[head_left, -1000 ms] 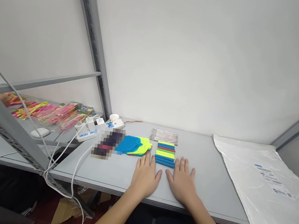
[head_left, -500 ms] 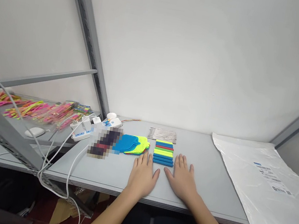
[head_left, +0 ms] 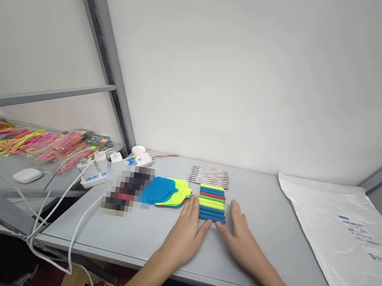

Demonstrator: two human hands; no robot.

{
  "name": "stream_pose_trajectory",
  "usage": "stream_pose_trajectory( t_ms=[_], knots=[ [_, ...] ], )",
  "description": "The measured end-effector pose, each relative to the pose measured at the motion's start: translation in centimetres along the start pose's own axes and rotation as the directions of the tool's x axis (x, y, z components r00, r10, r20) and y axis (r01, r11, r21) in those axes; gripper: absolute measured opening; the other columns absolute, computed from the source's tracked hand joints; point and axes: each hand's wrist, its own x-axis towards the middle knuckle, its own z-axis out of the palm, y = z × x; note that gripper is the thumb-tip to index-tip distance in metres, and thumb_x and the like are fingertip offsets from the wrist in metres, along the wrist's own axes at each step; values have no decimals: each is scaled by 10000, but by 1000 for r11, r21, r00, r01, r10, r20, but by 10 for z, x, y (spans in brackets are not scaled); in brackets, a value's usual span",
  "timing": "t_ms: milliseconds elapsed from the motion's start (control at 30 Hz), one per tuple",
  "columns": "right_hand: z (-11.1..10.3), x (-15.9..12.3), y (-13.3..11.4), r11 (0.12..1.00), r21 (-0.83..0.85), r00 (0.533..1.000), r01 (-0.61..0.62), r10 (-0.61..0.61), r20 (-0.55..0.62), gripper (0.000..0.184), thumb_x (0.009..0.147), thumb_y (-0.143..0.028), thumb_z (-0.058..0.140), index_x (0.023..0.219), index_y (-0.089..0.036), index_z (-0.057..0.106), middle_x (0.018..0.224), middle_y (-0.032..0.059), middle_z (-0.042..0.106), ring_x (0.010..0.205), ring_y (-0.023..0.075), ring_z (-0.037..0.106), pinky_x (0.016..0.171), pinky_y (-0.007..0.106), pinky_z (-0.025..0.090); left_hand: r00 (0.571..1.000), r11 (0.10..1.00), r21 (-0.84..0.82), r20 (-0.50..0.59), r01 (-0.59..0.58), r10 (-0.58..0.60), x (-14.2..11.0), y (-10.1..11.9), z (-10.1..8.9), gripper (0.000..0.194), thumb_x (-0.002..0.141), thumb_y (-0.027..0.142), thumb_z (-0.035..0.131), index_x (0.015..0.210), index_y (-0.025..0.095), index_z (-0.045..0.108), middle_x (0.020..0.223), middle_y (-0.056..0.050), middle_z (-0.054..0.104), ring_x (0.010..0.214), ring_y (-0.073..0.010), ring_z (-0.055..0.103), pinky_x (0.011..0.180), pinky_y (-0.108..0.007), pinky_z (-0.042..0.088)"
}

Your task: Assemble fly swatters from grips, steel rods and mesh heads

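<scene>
A row of coloured tubes (head_left: 211, 204) in blue, yellow, green and red lies side by side on the grey table. My left hand (head_left: 184, 232) rests at their left ends, fingers stretched out and pressed side by side. On the other side, my right hand (head_left: 241, 237) is open beside the right ends, its thumb near the closest blue tube. Whether either hand touches the tubes I cannot tell. Behind the tubes lie several thin metal rods (head_left: 209, 176). Left of my left hand is a pile of blue and yellow perforated fly swatter heads (head_left: 160, 190).
A pixelated dark object (head_left: 127, 191) lies left of the swatter heads. Power strips (head_left: 93, 178) with white cables stand near the metal shelf post (head_left: 107, 51). A large white plastic bag (head_left: 335, 245) covers the table's right side. Pink and yellow items (head_left: 44, 145) lie on the left-hand table.
Both hands have drawn in around the tubes: the left fingers have come together and the right hand has turned to stand beside the tube ends. The camera view has shifted slightly.
</scene>
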Motion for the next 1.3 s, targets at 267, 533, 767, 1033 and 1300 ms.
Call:
stream_pose_trajectory(
  t_ms=[267, 533, 767, 1033, 1300],
  knots=[
    [-1, 27, 8, 984, -164, 997, 72, -65, 49, 851, 911, -655, 236, 1521, -144, -66, 1591, 77, 59, 1459, 262, -13, 1150, 549, 8, 997, 1000, 1, 70, 27, -27, 27, 0, -1, 727, 966, 530, 253, 1510, 65, 122, 1579, -128, 110, 1457, -253, 62, 1175, -446, 192],
    [5, 30, 9, 940, -295, 985, 171, -155, 76, 795, 933, -592, 247, 1508, -197, -134, 1591, 9, 24, 1458, 257, -43, 1147, 570, 34, 1000, 1000, 27, 29, 5, -6, 27, -5, 9, 663, 978, 468, 279, 1518, 121, 110, 1576, -110, 154, 1454, -261, 107, 1164, -492, 204],
    [10, 30, 9, 934, -339, 994, 109, -99, 48, 848, 920, -642, 213, 1478, -159, -203, 1587, 46, 32, 1460, 246, -25, 1149, 561, 30, 999, 999, -20, -11, 41, -42, 26, -7, 12, 685, 966, 471, 327, 1519, 135, 104, 1571, -122, 179, 1450, -272, 132, 1158, -500, 216],
    [-1, 41, 13, 919, -366, 989, 147, -133, 62, 917, 883, -688, 273, 1479, -172, -195, 1590, 51, 15, 1455, 277, -53, 1136, 592, 38, 998, 993, -99, 17, 61, -59, 42, -4, 9, 700, 958, 490, 329, 1517, 129, 110, 1572, -139, 162, 1449, -295, 111, 1152, -529, 203],
    [-1, 51, 10, 924, -325, 979, 199, -175, 104, 892, 903, -654, 279, 1483, -174, -198, 1591, 51, 13, 1458, 240, -45, 1152, 560, 37, 996, 993, -98, -53, 65, -71, 50, -3, 15, 681, 947, 469, 382, 1505, 137, 177, 1548, -160, 240, 1432, -320, 182, 1127, -554, 247]
  ],
)
